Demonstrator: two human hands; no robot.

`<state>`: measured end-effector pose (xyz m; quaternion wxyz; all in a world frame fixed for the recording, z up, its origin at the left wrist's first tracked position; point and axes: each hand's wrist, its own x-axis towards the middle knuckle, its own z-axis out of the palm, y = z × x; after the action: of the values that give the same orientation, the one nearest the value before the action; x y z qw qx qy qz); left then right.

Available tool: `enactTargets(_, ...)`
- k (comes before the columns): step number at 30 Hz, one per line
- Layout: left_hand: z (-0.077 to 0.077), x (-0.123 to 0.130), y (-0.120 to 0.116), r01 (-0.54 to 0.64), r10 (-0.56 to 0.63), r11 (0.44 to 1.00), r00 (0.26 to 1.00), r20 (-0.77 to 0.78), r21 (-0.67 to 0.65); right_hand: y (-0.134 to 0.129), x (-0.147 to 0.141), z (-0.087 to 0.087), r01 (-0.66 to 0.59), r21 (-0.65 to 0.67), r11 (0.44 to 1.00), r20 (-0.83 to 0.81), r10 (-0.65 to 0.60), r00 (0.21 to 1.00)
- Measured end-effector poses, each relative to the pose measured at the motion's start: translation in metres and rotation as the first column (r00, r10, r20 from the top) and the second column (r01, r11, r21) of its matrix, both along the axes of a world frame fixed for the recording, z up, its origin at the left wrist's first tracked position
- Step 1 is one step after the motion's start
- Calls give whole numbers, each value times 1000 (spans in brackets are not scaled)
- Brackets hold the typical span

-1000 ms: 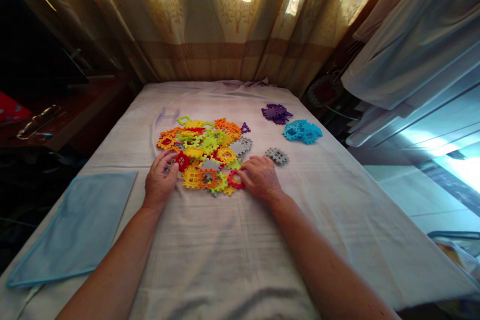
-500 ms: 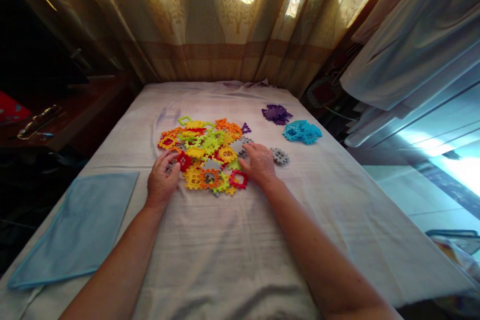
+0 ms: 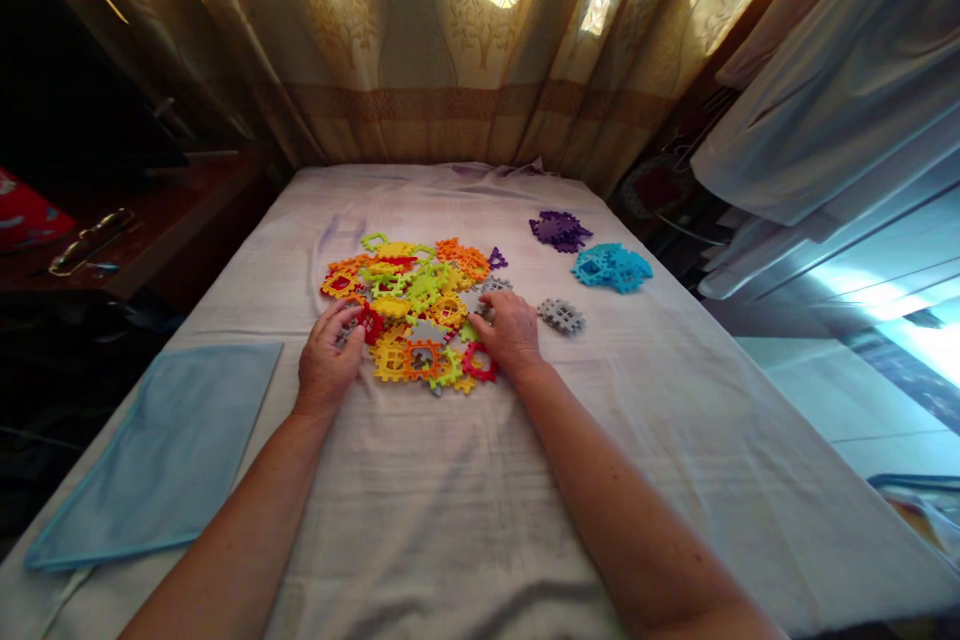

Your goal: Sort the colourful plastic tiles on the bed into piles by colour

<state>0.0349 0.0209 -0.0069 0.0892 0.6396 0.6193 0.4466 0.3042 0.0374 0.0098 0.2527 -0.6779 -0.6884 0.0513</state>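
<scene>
The right hand [image 3: 512, 332] has been drawn slightly leftward onto the mixed pile [image 3: 409, 305] at mid-sheet, fingers laid on a grey piece [image 3: 480, 295]; closure cannot be determined. The left hand [image 3: 328, 357] remains flat, unclenched, beside a red piece [image 3: 369, 323].

A home bedroom. A bed [image 3: 450, 480] with a pale wrinkled sheet fills the middle. Patterned gold curtains [image 3: 420, 40] hang at 12 o'clock, sunlight glowing through. A dark wooden side table [image 3: 150, 230] stands at 9 o'clock, draped cloth [image 3: 832, 90] at 2 o'clock.
</scene>
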Motion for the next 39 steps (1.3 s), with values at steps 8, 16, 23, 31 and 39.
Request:
enactTargets(8,-1,1,0,-8,8,1000,1000,-1,2,0,14,12,-39,-161,986,88,54,995)
enactTargets(16,-1,0,0,2,-2,1000,1000,-10,-2,-1,14,11,-29,-106,994,68,37,997)
enactTargets(23,0,-1,0,-2,2,1000,1000,-15,-16,-2,13,9,-67,-84,994,37,71,997)
enactTargets(31,-2,-2,0,-1,1,1000,1000,-3,-12,2,41,19,6,-33,999,90,-3,996)
enactTargets(39,1,0,-1,-10,10,1000,1000,-4,-24,3,113,22,352,-113,929,114,-340,933)
